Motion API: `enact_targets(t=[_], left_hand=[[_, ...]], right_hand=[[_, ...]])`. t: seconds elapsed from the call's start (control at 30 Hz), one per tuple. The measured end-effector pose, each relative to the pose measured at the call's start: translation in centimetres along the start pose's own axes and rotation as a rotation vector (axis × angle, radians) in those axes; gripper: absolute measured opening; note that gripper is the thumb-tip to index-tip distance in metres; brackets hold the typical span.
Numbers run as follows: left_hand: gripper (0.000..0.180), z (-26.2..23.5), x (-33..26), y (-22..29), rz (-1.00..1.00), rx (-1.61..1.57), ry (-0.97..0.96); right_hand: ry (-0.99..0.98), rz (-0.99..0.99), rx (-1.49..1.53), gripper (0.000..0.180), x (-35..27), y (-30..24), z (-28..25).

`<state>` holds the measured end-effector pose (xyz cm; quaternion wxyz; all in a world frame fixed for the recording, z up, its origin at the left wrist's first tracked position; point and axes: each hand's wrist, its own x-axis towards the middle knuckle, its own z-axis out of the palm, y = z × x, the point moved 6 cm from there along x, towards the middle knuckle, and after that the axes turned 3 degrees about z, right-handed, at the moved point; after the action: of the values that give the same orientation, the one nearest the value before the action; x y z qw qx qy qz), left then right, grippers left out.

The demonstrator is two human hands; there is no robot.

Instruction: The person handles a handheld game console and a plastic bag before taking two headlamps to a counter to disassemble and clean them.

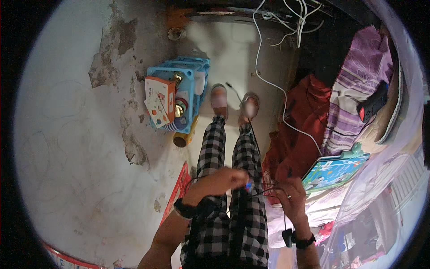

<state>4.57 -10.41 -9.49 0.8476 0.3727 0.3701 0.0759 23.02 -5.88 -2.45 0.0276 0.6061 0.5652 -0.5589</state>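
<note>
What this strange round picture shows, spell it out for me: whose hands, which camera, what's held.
No machine here: these are a person's two bare hands, seen by a fisheye camera worn on the head, looking down, so straight edges bend. The right hand holds a thin black cable. The left hand, blurred, is beside a small bright-blue piece; its grip is unclear. Below are black-and-white checked trousers. On the pale floor, by the wall, stands a light-blue plastic crate. At right lie dark-red cloth and purple-and-white patterned cloth.
</note>
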Motion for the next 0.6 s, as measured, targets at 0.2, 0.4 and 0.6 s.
enact_targets(t=[0.2,0.4,0.6], left_hand=[[0.024,-0.5,-3.1,7.0,0.213,-0.182,-0.123],[0.019,-5.7,0.8,4.1,0.118,-0.811,0.777],[0.03,-1.9,7.2,3.4,0.632,-0.79,0.513]], right_hand=[[-0.182,-0.019,0.489,0.025,3.8,-3.3,5.2],[-0.185,0.329,1.197,0.038,4.4,-3.3,7.6],[0.024,0.235,0.473,0.034,8.3,-3.6,2.8]])
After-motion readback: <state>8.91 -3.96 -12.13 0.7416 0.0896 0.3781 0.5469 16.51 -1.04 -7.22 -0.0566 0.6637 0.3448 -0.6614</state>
